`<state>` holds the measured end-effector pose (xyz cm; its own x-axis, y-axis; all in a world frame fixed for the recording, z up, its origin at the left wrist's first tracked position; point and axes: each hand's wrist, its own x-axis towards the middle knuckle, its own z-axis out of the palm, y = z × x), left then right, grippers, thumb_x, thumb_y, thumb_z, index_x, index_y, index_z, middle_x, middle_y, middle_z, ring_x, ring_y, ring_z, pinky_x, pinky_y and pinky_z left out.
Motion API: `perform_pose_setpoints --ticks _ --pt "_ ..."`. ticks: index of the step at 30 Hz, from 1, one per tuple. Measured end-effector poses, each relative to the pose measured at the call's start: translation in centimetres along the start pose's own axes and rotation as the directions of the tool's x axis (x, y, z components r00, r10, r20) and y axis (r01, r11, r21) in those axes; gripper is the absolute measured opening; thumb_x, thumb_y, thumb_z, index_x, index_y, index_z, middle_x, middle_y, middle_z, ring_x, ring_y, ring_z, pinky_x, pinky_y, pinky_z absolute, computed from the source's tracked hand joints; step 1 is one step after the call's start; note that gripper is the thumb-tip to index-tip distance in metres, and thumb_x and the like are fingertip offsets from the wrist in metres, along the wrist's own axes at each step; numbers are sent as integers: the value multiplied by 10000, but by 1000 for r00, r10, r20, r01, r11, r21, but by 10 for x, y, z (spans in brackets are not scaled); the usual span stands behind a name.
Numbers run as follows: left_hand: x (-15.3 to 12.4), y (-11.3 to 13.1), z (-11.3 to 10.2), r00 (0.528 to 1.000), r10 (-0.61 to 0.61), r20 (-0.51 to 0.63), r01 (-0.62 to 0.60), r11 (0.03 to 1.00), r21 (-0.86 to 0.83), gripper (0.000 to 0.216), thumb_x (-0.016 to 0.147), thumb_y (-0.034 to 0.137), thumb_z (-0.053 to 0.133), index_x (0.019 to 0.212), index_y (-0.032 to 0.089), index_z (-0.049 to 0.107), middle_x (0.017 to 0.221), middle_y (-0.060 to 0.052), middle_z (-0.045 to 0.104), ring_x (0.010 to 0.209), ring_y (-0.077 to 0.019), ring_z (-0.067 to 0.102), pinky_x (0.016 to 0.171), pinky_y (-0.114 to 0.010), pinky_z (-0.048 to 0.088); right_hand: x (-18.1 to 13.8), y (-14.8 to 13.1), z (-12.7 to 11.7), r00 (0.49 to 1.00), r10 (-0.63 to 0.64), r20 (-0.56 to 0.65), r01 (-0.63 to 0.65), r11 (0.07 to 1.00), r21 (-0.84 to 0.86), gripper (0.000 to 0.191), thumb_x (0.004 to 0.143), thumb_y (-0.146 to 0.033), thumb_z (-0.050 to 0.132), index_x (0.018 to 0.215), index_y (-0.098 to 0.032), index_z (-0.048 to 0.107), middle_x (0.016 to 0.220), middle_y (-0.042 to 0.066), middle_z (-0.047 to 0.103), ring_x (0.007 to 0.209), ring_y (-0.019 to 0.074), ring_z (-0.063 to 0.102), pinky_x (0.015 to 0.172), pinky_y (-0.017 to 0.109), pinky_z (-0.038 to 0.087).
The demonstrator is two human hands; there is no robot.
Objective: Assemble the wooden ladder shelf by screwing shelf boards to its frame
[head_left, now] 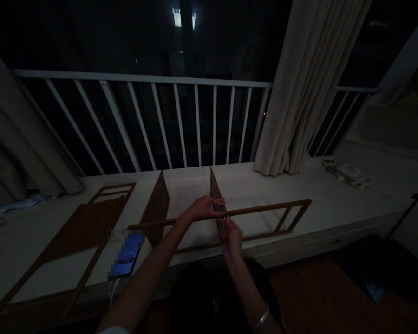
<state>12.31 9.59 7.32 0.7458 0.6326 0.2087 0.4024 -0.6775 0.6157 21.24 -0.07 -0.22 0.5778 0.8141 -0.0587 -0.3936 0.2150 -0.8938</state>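
Observation:
A wooden frame (264, 208) with long rails lies on its side on a white ledge, and two upright wooden boards stand between its rails. My left hand (204, 208) is on the upper rail beside the right-hand board (214, 189), its fingers and thumb around the spot where board and rail meet. Just below that joint, my right hand (231, 235) is closed, fingertips pinched against the rail. A thin, light-coloured bit shows at those fingertips, too small and dark to name. The left-hand board (156, 208) stands untouched.
A second wooden frame with a panel (85, 227) lies to the left. A lit phone (127, 255) with a white cable is near my left forearm. White railings (197, 125) and curtains (306, 88) line the dark window. Crumpled cloth (350, 175) lies on the right.

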Motion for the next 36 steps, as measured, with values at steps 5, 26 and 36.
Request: perform_pose_setpoints --ticks 5,26,36 --pt "-1 -3 1 1000 19 -6 -19 1000 14 499 613 492 590 1055 260 586 1188 7 523 1078 -205 498 929 -266 358 4 0 -10 987 -133 89 146 975 -168 347 724 -508 490 629 -174 486 437 -83 336 368 54 293 358 176 249" --pt "-1 -2 0 1000 4 13 -3 996 -91 548 572 479 632 1058 230 585 1194 -40 519 1097 -219 481 971 -317 320 13 -40 -35 663 -514 545 601 -70 -796 343 831 -428 378 692 -184 575 592 44 596 541 128 528 519 230 266" --pt "-2 1 -3 1000 12 28 -10 996 -88 526 609 494 607 1056 219 586 1188 -41 523 1086 -224 490 928 -312 360 22 -29 -31 781 -467 415 557 219 -801 382 860 -377 278 704 -176 564 563 34 581 493 129 495 499 240 263"
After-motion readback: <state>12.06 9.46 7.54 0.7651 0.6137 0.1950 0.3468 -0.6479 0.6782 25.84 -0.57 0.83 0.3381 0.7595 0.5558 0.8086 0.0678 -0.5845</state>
